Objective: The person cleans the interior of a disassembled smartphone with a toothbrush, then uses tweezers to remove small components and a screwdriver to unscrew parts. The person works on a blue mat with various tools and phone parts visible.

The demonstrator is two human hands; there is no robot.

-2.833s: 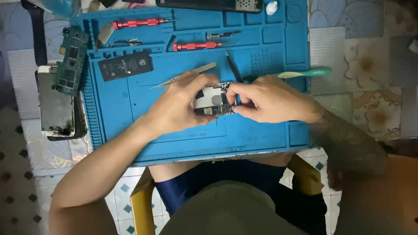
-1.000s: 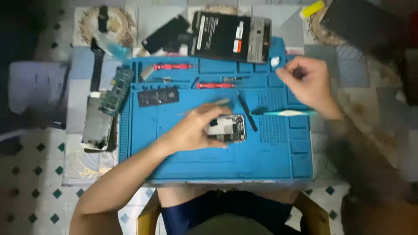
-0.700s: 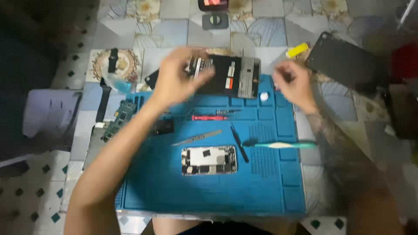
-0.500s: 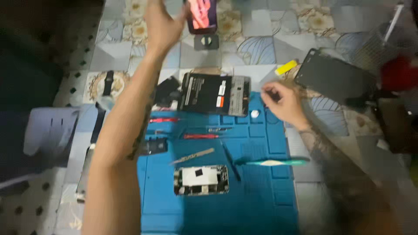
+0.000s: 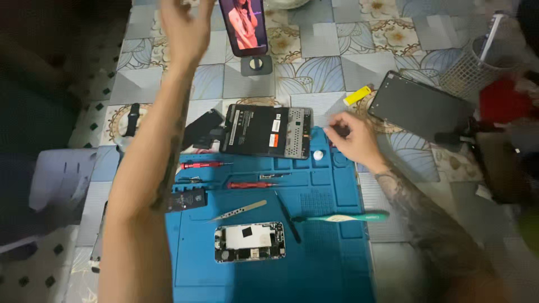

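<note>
— What is seen nearest on the blue repair mat (image 5: 337, 264)?
— An opened phone chassis (image 5: 250, 242) is laid flat near the mat's front, untouched by either hand. Just beyond it, metal tweezers (image 5: 238, 211), a black spudger (image 5: 287, 216) and a teal-handled brush (image 5: 342, 216) are laid out, with a small black battery (image 5: 185, 200) to the left.

— And farther up?
— Two red-handled screwdrivers (image 5: 252, 184) are set in the mat's tray slots. A dark opened device (image 5: 266, 131) is placed across the mat's far edge.

— Where is the right hand (image 5: 352, 140) found?
— It is held at the mat's far right corner, beside a small white cap (image 5: 318, 155). Its fingers are curled together; whether something is pinched cannot be told.

— And the left hand (image 5: 184, 25)?
— It is raised far beyond the mat, fingers loosely spread, just beside a lit phone (image 5: 245, 25) that is propped upright on a stand (image 5: 256, 64); contact is not shown. A dark tablet (image 5: 421, 106) is laid well apart, on the right.
</note>
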